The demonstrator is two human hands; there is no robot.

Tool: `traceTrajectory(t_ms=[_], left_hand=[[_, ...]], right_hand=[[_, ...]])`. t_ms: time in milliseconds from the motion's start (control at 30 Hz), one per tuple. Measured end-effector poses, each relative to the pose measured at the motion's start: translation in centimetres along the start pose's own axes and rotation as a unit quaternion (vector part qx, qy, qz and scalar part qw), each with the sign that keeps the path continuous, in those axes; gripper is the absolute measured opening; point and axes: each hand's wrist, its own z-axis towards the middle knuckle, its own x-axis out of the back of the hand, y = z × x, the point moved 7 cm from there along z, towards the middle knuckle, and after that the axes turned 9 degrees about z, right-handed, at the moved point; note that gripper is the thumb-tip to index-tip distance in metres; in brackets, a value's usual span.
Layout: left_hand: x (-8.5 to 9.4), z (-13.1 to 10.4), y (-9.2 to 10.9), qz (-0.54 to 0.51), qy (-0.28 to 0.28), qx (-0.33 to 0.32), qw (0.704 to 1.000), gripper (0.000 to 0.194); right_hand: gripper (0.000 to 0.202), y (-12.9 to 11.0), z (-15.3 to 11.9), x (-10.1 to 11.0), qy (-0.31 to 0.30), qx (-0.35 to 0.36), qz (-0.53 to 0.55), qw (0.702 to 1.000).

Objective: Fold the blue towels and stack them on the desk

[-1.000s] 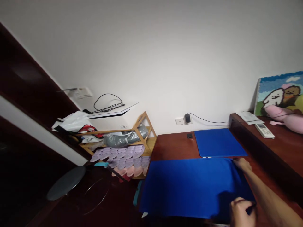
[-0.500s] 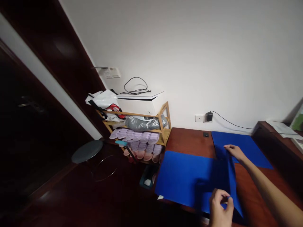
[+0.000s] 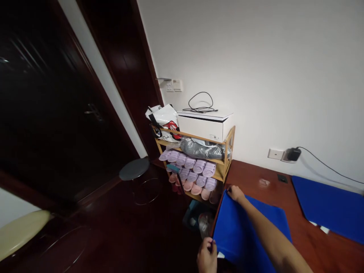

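A blue sheet [image 3: 241, 231] lies on the reddish-brown desk at the lower right, by the desk's left edge. My left hand [image 3: 207, 254] pinches its near left corner, where a white tab sticks out below. At the far left corner, my right hand [image 3: 235, 192] has its fingers closed on the same sheet, and my forearm crosses over it. Another blue sheet [image 3: 332, 208] lies flat further right, with white tabs along its near edge.
Left of the desk [image 3: 256, 178] stands a wooden rack [image 3: 227, 151] with slippers, a white box [image 3: 201, 127] and a bag. A round stool [image 3: 134, 169] stands on the dark floor. A black charger [image 3: 294, 154] is plugged into the wall.
The view has turned left. Both hands have moved from the sheet's right edge to its left edge and grip it there. The raised right edge is no longer held.
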Motion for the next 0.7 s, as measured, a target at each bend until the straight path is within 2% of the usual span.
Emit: traceTrajectory(t_ms=[67, 133, 267, 433, 500, 567, 633, 700], left_hand=[[-0.6, -0.3, -1.6, 0.019, 0.029, -0.013, 0.999, 0.035], [-1.0, -1.0, -2.2, 0.018, 0.067, -0.021, 0.997, 0.036], [-1.2, -1.8, -2.0, -0.011, 0.113, -0.02, 0.993, 0.05], [-0.7, -1.7, -2.0, -0.059, 0.12, -0.006, 0.991, 0.057], [-0.3, -1.6, -1.9, -0.079, 0.101, -0.005, 0.992, 0.051], [0.0, -1.3, -1.5, -0.092, 0.054, 0.008, 0.994, 0.044], [0.5, -1.0, -0.7, -0.104, 0.002, 0.025, 0.994, 0.039], [1.5, -0.4, 1.0, -0.121, -0.028, 0.027, 0.992, 0.036]], right_hand=[[0.015, 0.3, -0.1, -1.0, 0.001, 0.017, -0.028, 0.999], [0.022, 0.6, 0.0, -1.5, -0.01, 0.041, -0.043, 0.998], [0.029, 0.6, 0.3, -2.4, -0.035, 0.067, -0.052, 0.996], [0.037, -0.3, 0.1, -2.2, -0.031, 0.072, -0.059, 0.995], [0.036, -0.9, -0.4, -1.2, -0.037, 0.083, -0.057, 0.994], [0.032, -1.7, -1.3, 0.6, -0.044, 0.102, -0.048, 0.993], [0.028, -2.5, -2.6, 3.3, -0.046, 0.122, -0.035, 0.991], [0.023, -3.0, -4.4, 7.1, -0.036, 0.139, -0.021, 0.989]])
